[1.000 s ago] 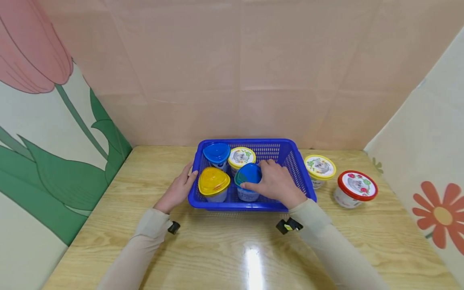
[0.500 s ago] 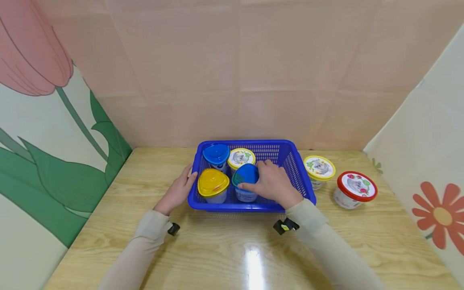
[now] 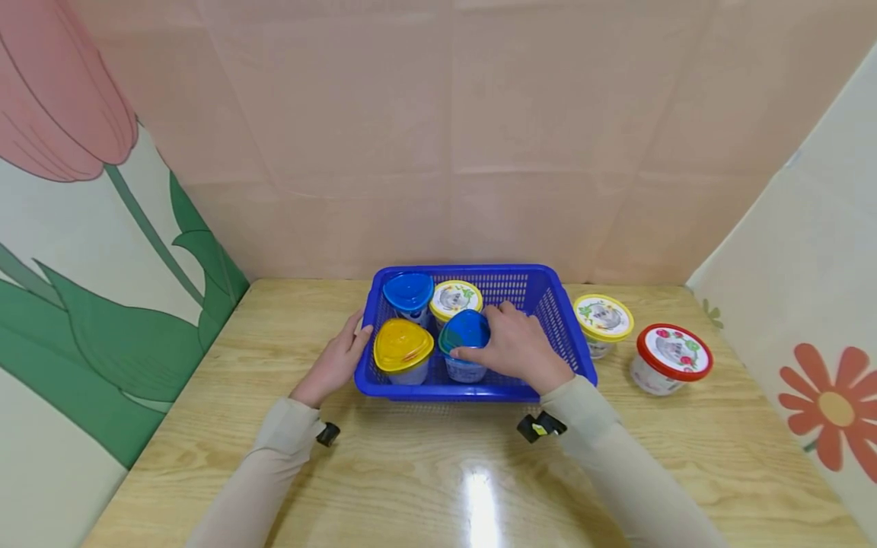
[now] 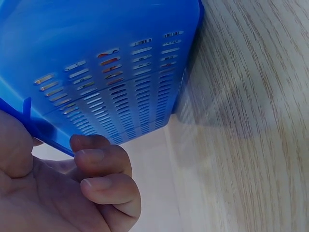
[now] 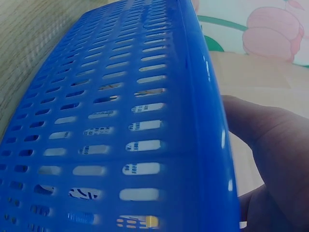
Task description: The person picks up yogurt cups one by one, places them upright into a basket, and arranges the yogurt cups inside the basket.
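Note:
A blue plastic basket (image 3: 479,392) with slotted walls stands on the table. At its left rim, my left hand (image 3: 334,367) grips the edge, and the left wrist view shows curled fingers (image 4: 108,186) under the rim. Inside the basket, my right hand (image 3: 521,346) holds a blue-lidded tub (image 3: 466,335) at the front middle, thumb on the near side. A yellow-lidded tub (image 3: 404,346) sits to its left. Behind stand another blue-lidded tub (image 3: 409,291) and a round tub with a yellow-rimmed lid (image 3: 455,299). The right wrist view shows the basket's front wall (image 5: 96,121), hiding most of the tubs.
Right of the basket, a round tub with a yellow-rimmed lid (image 3: 603,320) and a red-rimmed tub (image 3: 674,354) stand on the wooden table (image 3: 411,472). A peach-coloured backdrop (image 3: 452,152) rises behind, with flower-printed panels at both sides.
My right hand has shifted slightly left with the blue-lidded tub, closer to the yellow-lidded one. Over the last half second almost nothing moves. My left hand stays at the basket rim.

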Tool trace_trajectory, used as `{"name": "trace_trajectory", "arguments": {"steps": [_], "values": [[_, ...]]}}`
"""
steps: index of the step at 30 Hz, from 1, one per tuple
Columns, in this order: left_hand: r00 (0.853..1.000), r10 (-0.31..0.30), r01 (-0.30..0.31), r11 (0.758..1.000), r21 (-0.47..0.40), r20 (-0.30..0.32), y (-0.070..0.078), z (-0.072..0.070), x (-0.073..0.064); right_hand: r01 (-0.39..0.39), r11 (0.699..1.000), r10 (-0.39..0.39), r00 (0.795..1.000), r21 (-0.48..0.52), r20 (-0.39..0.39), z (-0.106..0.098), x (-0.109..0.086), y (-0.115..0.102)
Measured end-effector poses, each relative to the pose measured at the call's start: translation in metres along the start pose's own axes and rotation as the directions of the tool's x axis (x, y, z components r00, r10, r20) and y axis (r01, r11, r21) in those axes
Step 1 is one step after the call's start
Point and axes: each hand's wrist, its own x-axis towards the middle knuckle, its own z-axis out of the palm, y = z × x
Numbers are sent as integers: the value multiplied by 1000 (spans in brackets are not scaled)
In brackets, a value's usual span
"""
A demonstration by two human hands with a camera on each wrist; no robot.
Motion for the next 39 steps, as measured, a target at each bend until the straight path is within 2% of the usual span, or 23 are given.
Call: {"name": "trace_trajectory", "arguments": {"steps": [39], "values": [[1000, -9, 9, 1000, -12, 0, -1, 0, 0, 29, 999, -29, 1000, 13, 9, -4, 2, 4]]}}
